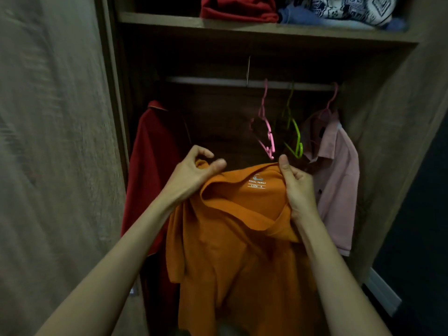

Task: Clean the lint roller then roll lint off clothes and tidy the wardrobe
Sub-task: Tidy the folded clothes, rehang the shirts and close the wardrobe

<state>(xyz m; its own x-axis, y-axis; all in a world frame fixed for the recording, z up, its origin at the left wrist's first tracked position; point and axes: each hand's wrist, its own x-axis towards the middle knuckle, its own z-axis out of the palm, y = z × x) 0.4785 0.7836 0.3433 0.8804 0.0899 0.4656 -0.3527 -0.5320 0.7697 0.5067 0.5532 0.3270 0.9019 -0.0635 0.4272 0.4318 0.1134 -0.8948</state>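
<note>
The orange shirt is held up in front of the open wardrobe, low and near the middle of the view. Its neckline runs left to right between the two hands, roughly in line with the rail further back. The body of the shirt hangs straight down toward the person, and the printed neck label faces the camera.

The left hand pinches the left shoulder seam between its thumb and curled fingers. The right hand grips the right side of the collar, thumb upright along the edge and fingers folded into the cloth.

Two bare hangers, the pink hanger and the green hanger, hang from the rail just beyond and above the right hand. They are far to the right of the left hand. If the shirt is to be hung next, which looks likely, the right hand has the shorter reach and the left hand would have to carry the garment alone.

A red shirt hangs at the far left and a pink shirt at the right, so the gap between them sits straight behind the orange one. Folded clothes lie on the shelf above.
</note>
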